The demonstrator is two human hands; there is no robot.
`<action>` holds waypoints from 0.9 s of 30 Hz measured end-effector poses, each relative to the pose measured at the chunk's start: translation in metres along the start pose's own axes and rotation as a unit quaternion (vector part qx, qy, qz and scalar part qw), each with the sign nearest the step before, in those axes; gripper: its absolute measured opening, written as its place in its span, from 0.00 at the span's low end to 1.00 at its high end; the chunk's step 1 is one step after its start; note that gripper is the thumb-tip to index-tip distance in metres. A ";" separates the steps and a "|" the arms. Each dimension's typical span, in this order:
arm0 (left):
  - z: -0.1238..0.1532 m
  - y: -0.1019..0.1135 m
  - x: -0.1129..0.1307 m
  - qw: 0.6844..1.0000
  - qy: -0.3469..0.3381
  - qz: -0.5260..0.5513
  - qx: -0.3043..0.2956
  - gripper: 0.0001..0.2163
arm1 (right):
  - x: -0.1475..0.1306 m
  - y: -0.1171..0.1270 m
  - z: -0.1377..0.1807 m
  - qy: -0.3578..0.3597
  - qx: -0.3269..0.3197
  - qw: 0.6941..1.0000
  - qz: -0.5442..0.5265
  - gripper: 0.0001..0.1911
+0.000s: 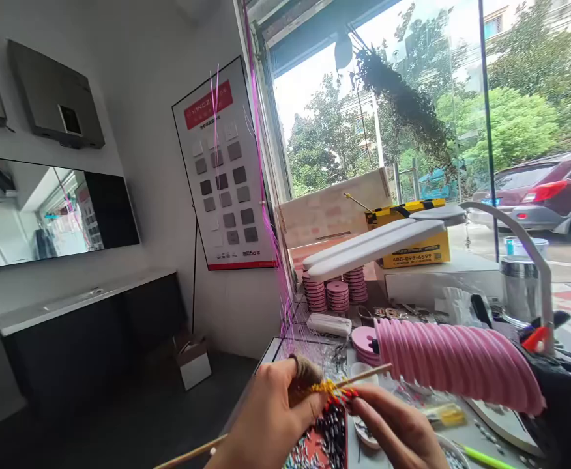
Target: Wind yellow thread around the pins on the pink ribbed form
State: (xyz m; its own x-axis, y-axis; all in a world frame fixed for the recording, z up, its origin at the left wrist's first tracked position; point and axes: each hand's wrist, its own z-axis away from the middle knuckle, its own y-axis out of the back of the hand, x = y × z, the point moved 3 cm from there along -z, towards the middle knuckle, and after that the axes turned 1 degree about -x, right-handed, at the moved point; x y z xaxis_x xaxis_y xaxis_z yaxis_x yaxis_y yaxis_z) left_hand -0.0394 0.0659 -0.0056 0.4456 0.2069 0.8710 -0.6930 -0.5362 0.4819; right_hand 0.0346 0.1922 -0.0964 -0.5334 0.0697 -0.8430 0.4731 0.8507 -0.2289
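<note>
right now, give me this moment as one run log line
left hand: pinching yellow-and-red yarn piece | right hand: pinching its red part | wooden stick: against the piece | below: red tray of small pieces

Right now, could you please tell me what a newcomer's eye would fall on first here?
Probably the long row of ridged pink discs, lying on its side at the right. Next comes the small yellow-and-red piece at bottom centre, held between the left hand and right hand. The maroon car beyond the window, at far right, also stands out.
</note>
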 end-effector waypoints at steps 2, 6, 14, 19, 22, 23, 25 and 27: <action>-0.003 -0.002 -0.001 1.000 0.003 0.009 -0.002 0.04 | -0.002 0.005 0.000 -0.002 0.023 1.000 0.013 0.11; -0.007 -0.004 -0.001 1.000 0.008 0.006 -0.009 0.05 | -0.005 0.020 0.003 0.001 0.078 0.994 0.072 0.13; -0.008 0.005 -0.004 1.000 0.015 -0.018 0.018 0.11 | -0.043 0.052 -0.008 0.182 0.130 0.882 0.414 0.14; -0.008 0.007 -0.010 1.000 0.023 -0.005 0.019 0.12 | -0.055 0.054 -0.008 0.160 0.084 0.865 0.468 0.14; -0.007 0.005 -0.015 1.000 0.020 -0.002 0.005 0.09 | -0.047 0.064 0.001 0.158 0.082 0.872 0.456 0.12; -0.007 0.005 -0.017 1.000 0.020 -0.005 0.000 0.08 | -0.045 0.068 0.004 0.168 0.086 0.868 0.459 0.11; -0.006 0.003 -0.019 1.000 0.022 -0.009 -0.009 0.07 | -0.043 0.074 0.007 0.201 0.113 0.844 0.485 0.10; -0.006 0.002 -0.021 1.000 0.020 -0.006 -0.014 0.07 | -0.047 0.075 0.005 0.239 0.149 0.804 0.524 0.10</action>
State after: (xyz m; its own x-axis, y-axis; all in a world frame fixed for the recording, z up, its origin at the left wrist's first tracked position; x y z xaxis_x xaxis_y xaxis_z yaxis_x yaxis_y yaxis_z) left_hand -0.0537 0.0659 -0.0224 0.4311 0.2451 0.8684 -0.7044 -0.5101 0.4936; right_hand 0.0983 0.2503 -0.0765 0.0930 0.9197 -0.3815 0.9473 0.0362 0.3182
